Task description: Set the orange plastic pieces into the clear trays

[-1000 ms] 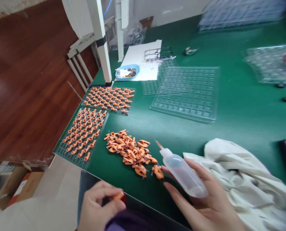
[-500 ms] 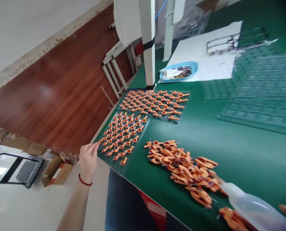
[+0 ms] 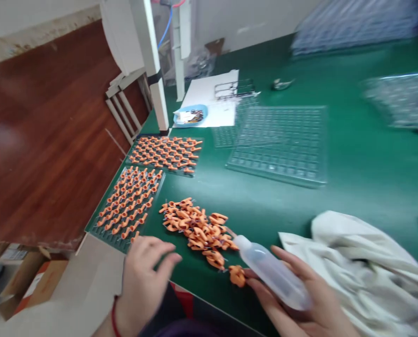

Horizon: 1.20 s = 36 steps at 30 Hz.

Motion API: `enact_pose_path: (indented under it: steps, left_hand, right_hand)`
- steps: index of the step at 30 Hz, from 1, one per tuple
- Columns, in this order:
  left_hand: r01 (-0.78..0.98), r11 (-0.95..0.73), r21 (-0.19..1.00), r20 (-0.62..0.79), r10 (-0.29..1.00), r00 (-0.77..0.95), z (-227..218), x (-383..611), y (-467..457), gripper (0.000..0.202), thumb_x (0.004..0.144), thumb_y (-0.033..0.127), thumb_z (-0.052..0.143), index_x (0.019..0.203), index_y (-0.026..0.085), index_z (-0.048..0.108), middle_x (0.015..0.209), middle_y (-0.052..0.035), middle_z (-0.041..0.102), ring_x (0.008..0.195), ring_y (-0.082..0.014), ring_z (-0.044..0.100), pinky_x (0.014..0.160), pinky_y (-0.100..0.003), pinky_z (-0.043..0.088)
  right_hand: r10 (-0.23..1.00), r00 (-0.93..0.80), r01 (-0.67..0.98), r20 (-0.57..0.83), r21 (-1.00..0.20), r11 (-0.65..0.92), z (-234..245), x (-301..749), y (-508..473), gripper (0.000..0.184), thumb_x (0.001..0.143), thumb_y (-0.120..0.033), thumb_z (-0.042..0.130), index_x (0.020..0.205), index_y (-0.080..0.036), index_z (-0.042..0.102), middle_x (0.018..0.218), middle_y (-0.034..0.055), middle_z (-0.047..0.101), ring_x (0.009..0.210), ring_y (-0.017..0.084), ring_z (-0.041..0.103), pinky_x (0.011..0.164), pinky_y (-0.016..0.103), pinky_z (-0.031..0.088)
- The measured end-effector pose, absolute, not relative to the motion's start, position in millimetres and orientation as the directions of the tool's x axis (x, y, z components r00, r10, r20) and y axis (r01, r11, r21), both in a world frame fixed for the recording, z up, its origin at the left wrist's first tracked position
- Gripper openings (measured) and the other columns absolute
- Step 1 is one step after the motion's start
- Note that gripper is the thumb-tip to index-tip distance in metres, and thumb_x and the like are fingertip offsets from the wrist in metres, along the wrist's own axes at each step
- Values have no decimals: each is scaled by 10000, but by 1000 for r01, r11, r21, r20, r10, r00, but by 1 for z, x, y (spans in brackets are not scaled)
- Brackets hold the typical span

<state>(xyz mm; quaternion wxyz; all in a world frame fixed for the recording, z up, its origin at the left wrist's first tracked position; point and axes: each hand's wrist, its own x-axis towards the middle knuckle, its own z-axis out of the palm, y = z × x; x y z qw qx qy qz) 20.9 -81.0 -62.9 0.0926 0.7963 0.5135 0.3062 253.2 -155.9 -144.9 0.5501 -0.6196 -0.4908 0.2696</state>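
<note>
My left hand (image 3: 147, 269), with a red cord at the wrist, hovers by the table's front edge, its thumb and fingers apart and nothing between them. Beside it lies a clear tray (image 3: 115, 241) filled with rows of small orange curved parts with thin pins. Cradled in my right hand (image 3: 309, 295) is a translucent squeeze bottle (image 3: 272, 274), its nozzle pointing up-left. An orange part (image 3: 237, 276) is at the fingertips of that same hand. Between the hands and slightly farther off is a loose pile of orange parts (image 3: 195, 224).
A second filled tray (image 3: 191, 173) lies behind the first. Stacked clear trays (image 3: 279, 145) occupy the middle of the green table. A blue dish (image 3: 204, 112) sits on white paper near a white post (image 3: 158, 100). White cloth (image 3: 356, 276) lies at the right.
My left hand has left the near tray's outer edge and come right, its fingers parting. The view has swung right, bringing my right hand with the bottle and the cloth into sight.
</note>
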Motion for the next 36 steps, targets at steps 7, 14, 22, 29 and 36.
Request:
enact_pose_path:
  steps: [7, 14, 22, 29, 36]
  left_hand:
    - [740, -392, 546, 12, 887, 461, -68, 109, -100, 112, 845, 146, 739, 945, 193, 719, 924, -61, 718, 866, -259, 662, 760, -357, 522]
    - [637, -376, 673, 51, 882, 468, -72, 107, -100, 207, 796, 5, 622, 843, 202, 666, 873, -24, 734, 823, -210, 680, 759, -304, 530]
    - [610, -413, 676, 126, 880, 457, -74, 100, -105, 193, 801, -1, 648, 903, 156, 698, 854, -46, 733, 797, -210, 675, 736, -304, 524]
    - [601, -448, 662, 93, 845, 527, -79, 106, -99, 173, 803, 4, 678, 889, 143, 735, 852, -73, 724, 814, -235, 676, 745, -333, 555]
    - [626, -466, 625, 164, 863, 479, -77, 97, -102, 181, 876, 52, 605, 969, 131, 739, 846, -82, 717, 792, -231, 665, 716, -329, 538]
  right_hand:
    - [910, 321, 493, 264, -867, 78, -138, 254, -156, 477, 983, -332, 560, 1432, -277, 409, 1277, 91, 587, 1100, 223, 661, 889, 286, 572]
    - [917, 298, 447, 264, -888, 110, -135, 249, -154, 485, 988, -285, 536, 1447, -330, 386, 1278, 57, 572, 1104, 182, 646, 932, 260, 544]
    - [908, 323, 424, 266, -898, 112, -132, 251, -154, 483, 971, -265, 553, 1427, -332, 407, 1273, 52, 573, 1112, 173, 641, 914, 224, 544]
    - [945, 252, 357, 208, -928, 109, -132, 256, -159, 538, 970, -241, 561, 1462, -342, 371, 1269, 53, 564, 1067, 149, 657, 878, 190, 555]
    - [921, 318, 389, 224, -917, 89, -127, 269, -162, 512, 962, -273, 595, 1437, -322, 412, 1272, 59, 579, 1069, 150, 675, 890, 168, 534]
